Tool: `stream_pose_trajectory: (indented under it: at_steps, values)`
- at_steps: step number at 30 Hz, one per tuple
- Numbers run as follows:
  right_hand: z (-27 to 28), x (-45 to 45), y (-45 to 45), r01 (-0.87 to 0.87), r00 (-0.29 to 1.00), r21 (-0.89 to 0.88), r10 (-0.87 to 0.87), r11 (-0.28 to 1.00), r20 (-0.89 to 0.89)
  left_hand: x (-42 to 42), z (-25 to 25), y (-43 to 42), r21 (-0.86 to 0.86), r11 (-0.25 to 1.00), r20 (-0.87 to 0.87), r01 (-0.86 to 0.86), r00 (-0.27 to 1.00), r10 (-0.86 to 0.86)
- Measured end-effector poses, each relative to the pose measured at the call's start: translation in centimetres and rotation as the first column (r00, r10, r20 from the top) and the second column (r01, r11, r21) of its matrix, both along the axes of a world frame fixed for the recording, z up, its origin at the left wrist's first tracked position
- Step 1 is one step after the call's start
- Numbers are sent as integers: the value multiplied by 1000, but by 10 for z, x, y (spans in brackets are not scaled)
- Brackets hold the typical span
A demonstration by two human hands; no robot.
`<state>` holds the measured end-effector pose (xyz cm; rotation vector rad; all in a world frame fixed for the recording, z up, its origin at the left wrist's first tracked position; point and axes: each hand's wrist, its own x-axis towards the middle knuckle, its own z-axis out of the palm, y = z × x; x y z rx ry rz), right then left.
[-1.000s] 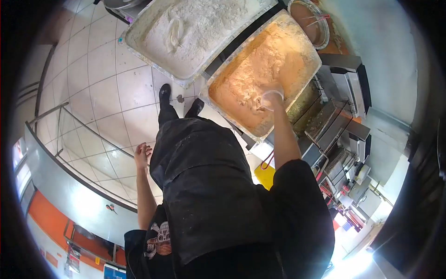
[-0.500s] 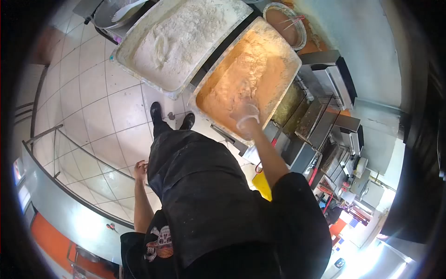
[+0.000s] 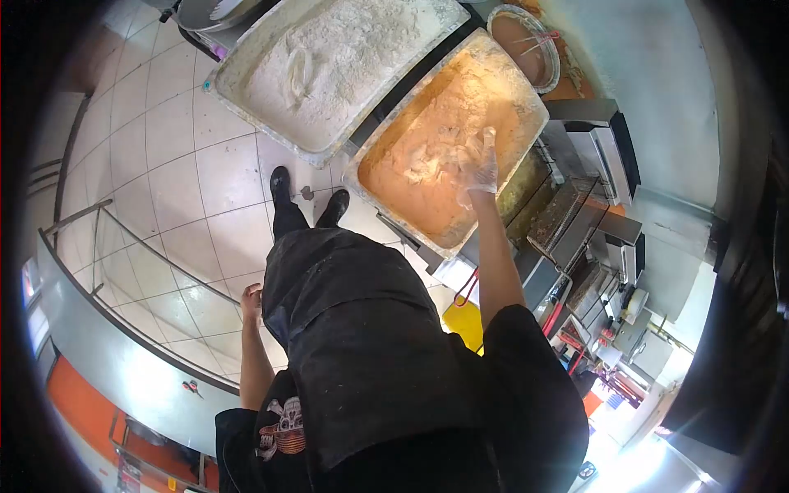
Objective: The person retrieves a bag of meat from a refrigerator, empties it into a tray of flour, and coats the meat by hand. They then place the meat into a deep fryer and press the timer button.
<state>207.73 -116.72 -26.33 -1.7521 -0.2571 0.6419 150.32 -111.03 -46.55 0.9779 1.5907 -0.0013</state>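
Under the R hand [image 3: 479, 168], orange-tinted powder [image 3: 403, 201] fills a deep rectangular tub [image 3: 450, 248], approx. level w/ the wrist's reach. R hand wears a clear, thin glove; fingers part-extended & apart, no firm hold on anything visible, tho blur hides the tips. Just beside them, twd the L hand's side, sit pale, craggy lumps [image 3: 425, 167]; can't tell if they're clumped powder or coated pcs.

Powder prob. light, dry & loose, so it'd slip thru spread fingers; best scooped from below w/ a cupped palm. Lumps look soft, coating prob. crumbly: lift gently from underneath, no hard pinch.

L hand [image 3: 251, 302] hangs well apart from the tub, beside the dark, creased cloth apron [image 3: 362, 329]; fingers loosely curled, nothing seen in it, palm can't be made out.

Beyond both hands: 2nd tub [image 3: 316, 158] of white, rough-heaped powder [image 3: 362, 45], a pale curved strip [image 3: 297, 74] lying in it. Past R fingertips, a round container [image 3: 557, 70] w/ smooth brownish-pink contents [image 3: 514, 45].
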Motion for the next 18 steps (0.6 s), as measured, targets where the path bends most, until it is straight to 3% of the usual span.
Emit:
stream_pose_trajectory:
  at_steps: [3,4,5,6,7,9,10,11,12,13,14,15,16,17,18]
  values:
    - [-31,-12,-9,-4,994,-18,2,1000,-107,33,46,14,-4,1000,-9,4,1000,-4]
    - [-49,-20,-18,-180,974,-224,205,958,94,45,62,18,-16,1000,-8,-6,1000,6]
    - [-67,-27,-27,-263,873,-436,405,861,272,44,58,19,-15,1000,-5,-3,1000,3]
    - [-75,-32,-25,-258,677,-676,629,690,384,42,49,19,14,1000,2,13,1000,-13]
    - [-83,-37,-23,-129,418,-845,801,520,429,40,42,19,43,999,8,27,1000,-27]
    - [-13,-58,34,10,854,-984,510,178,101,40,33,20,24,999,64,-24,998,22]
    - [-41,-51,21,8,856,-984,508,177,99,40,31,21,2,998,115,-70,991,70]
    - [-90,-41,-2,229,678,-875,575,427,458,42,30,24,57,998,85,-6,996,1]
    - [-117,-34,-15,361,402,-654,522,665,753,49,38,28,59,998,82,3,997,-8]
    - [-90,-31,-2,361,405,-655,520,664,752,58,51,32,48,999,78,-6,997,3]
    - [-58,-23,9,125,653,-528,331,840,681,63,59,34,36,999,75,-15,997,12]
    - [-34,-16,15,-48,856,-286,187,957,482,60,55,33,32,999,73,-11,997,9]
    - [-32,-3,13,-48,856,-288,187,957,481,56,49,33,4,1000,65,-22,998,22]
    - [-32,14,15,39,830,-490,245,871,501,52,43,33,-22,999,57,-32,998,34]
    - [-28,24,17,88,817,-579,274,811,507,52,45,33,-22,999,57,-30,998,32]
